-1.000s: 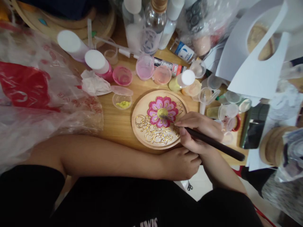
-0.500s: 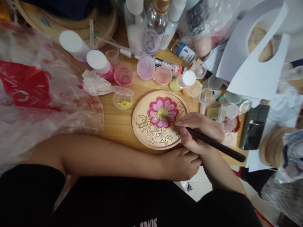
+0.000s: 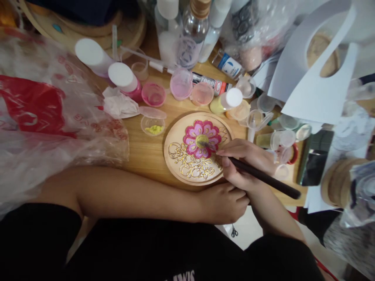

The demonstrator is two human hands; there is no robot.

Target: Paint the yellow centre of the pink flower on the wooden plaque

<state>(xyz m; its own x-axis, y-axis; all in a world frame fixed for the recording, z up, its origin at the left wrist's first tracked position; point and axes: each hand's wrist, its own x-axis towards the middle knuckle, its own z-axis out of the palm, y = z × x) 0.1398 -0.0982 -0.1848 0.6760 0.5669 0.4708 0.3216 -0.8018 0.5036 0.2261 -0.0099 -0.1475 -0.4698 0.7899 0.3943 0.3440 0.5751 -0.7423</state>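
Observation:
A round wooden disc [image 3: 175,138] lies on the table, bearing gold outlines and a pink flower [image 3: 201,138] with a yellow centre. My right hand [image 3: 249,162] is closed on a dark paintbrush [image 3: 263,178], whose tip rests at the flower's centre. My left hand [image 3: 224,203] lies at the table's near edge just below the disc, under my right wrist, its fingers curled; what they hold, if anything, is hidden. My left forearm stretches across in front of me.
A small cup of yellow paint [image 3: 152,125] stands left of the disc. Pink paint cups [image 3: 154,93], white-capped bottles [image 3: 124,80], a glue tube [image 3: 211,82] and clear cups crowd the back. A plastic bag [image 3: 43,117] lies left; white paper [image 3: 316,70] and a phone [image 3: 315,162] right.

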